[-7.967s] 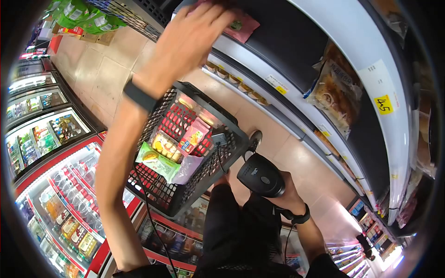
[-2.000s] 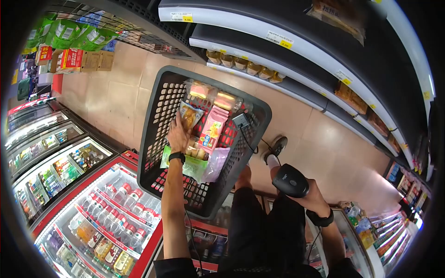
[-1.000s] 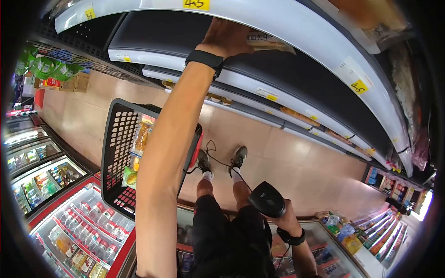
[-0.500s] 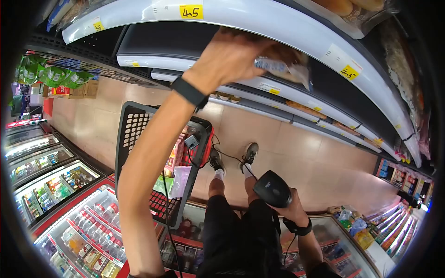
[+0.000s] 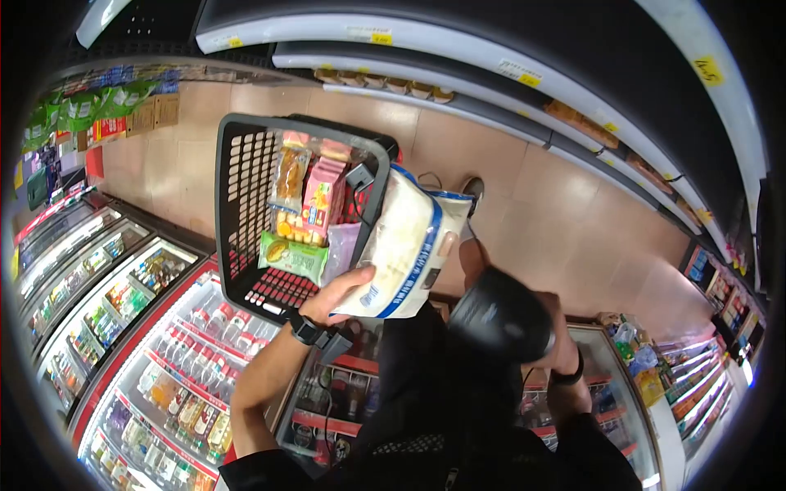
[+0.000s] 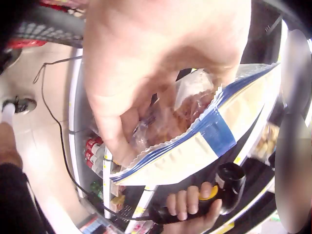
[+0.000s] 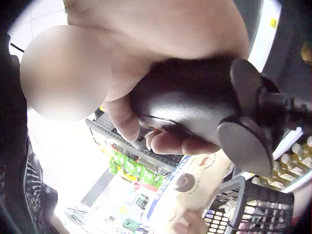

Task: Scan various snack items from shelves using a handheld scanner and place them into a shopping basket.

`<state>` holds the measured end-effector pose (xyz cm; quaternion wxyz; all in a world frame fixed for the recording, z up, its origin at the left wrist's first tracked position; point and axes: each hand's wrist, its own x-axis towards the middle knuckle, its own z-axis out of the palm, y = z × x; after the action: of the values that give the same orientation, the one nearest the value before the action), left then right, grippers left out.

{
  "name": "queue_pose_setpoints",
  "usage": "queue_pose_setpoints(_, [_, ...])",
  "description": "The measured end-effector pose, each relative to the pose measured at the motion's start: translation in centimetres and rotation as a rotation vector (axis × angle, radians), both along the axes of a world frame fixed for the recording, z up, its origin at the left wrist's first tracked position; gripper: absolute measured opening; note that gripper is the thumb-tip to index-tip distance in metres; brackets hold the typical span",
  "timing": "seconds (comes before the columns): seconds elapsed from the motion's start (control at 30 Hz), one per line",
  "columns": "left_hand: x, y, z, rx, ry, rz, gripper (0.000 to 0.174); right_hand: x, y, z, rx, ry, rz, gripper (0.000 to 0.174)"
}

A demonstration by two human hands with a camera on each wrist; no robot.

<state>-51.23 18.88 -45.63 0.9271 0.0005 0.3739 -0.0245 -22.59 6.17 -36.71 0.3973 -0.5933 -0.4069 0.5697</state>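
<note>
My left hand (image 5: 332,299) grips the lower end of a cream-and-blue bread bag (image 5: 405,245), held tilted beside the shopping basket (image 5: 378,151). In the left wrist view its clear side faces the palm, with something brown inside, and the fingers (image 6: 119,134) reach down to the crimped edge. My right hand (image 5: 561,331) holds a black barcode scanner (image 5: 501,315), blurred in the head view, just right of the bag. Its yellow trigger (image 6: 208,193) shows in the left wrist view, under the fingers. Inside the basket are a pink packet (image 5: 323,200), a green packet (image 5: 293,258) and several other packaged foods.
Shelves with price tags (image 5: 524,74) curve along the top and right. A glass-topped cooler of bottles (image 5: 221,327) stands at lower left. The scanner's cable (image 6: 56,122) hangs across the view, and a shoe (image 5: 473,188) stands on the tiled floor.
Eight seconds ago my left hand was at a pink packet on the shelf, and later in the basket. It then took the bread bag off the shelf and brought it down beside the basket.
</note>
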Motion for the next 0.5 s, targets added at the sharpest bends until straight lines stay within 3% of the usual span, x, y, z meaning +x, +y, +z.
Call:
queue_pose_setpoints(0.07, [-1.8,-2.3,-1.2,-0.086,0.0,0.185,0.065,-0.5,1.0,-0.6,0.081,-0.013,-0.05,0.031])
queue_pose_setpoints(0.13, [-2.0,-3.1,-0.5,0.06,0.067,0.158,0.063,-0.8,1.9,-1.0,-0.109,-0.042,0.099,0.033])
queue_pose_setpoints(0.2, [-1.7,-2.8,-0.2,0.334,0.198,-0.022,0.062,-2.0,2.1,-2.4,-0.044,0.034,0.116,0.027])
queue_pose_setpoints(0.27, [-0.7,-2.5,-0.2,0.494,0.282,-0.037,0.062,-3.2,2.1,-3.4,0.074,-0.054,0.269,0.02])
queue_pose_setpoints(0.5, [-0.3,-1.6,-1.6,0.418,0.261,0.11,0.061,-5.0,2.8,-4.3,0.109,-0.014,0.284,0.019])
